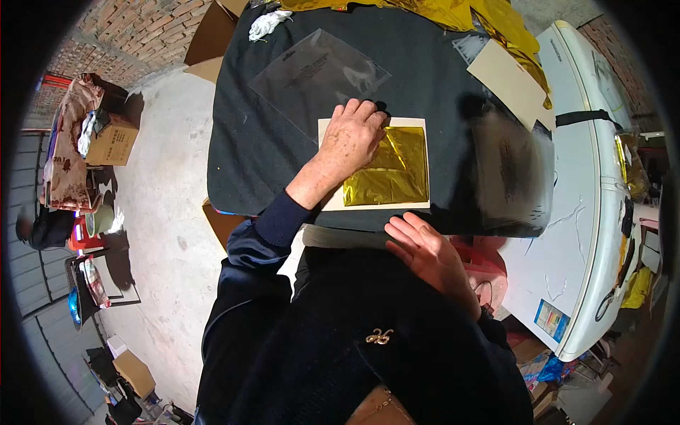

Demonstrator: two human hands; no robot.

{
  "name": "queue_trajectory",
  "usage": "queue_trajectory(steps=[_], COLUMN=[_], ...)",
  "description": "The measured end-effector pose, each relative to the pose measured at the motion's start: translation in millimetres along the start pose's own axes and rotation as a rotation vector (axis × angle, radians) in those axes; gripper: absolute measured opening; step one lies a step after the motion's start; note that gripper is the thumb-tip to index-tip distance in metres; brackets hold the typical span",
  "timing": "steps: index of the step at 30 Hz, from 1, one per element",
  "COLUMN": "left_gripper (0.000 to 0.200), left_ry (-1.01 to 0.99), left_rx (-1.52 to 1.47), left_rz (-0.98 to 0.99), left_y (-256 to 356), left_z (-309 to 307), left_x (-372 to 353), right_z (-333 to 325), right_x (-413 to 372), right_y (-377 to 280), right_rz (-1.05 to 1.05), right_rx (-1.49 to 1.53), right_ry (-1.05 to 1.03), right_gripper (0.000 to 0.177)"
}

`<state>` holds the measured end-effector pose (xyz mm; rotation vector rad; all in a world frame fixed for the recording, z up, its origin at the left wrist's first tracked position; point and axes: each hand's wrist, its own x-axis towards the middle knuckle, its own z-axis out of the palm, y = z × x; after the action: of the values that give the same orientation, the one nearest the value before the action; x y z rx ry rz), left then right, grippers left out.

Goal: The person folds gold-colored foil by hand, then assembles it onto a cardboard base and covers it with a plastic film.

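On the dark cloth of the table (248,156) lies a cream card (331,202) with a folded gold foil sheet (397,173) on top. My left hand (350,137) rests on the upper left part of the foil and card, its fingers curled; whether it pinches anything underneath is hidden. Just below the card's lower edge, my right hand (425,251) is held with its fingers stretched out, holding nothing. A clear plastic bag (319,67) lies flat beyond my left hand.
Clear plastic sleeves (513,173) lie at the table's right. Above them are cream cards (511,81), with gold foil (432,10) along the far edge. A crumpled white item (269,25) is at the far left corner. A white freezer (567,184) stands to the right.
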<state>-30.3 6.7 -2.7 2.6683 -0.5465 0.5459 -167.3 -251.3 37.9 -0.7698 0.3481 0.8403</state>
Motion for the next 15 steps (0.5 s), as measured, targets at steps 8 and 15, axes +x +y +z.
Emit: queue_trajectory(steps=[8, 15], left_gripper=[0.025, 0.025], left_ry=[-0.030, -0.074], left_rx=[-0.122, -0.196], left_rz=[-0.020, -0.036], left_y=[7.9, 27.2], left_z=[-1.6, -5.9], left_x=[-9.1, -29.3], right_z=[1.0, -29.8], right_x=[-5.7, -4.2], right_y=[9.8, 44.3], right_rz=[-0.025, -0.060], right_rx=[0.036, 0.214], right_ry=[0.067, 0.036], right_gripper=[0.063, 0.020])
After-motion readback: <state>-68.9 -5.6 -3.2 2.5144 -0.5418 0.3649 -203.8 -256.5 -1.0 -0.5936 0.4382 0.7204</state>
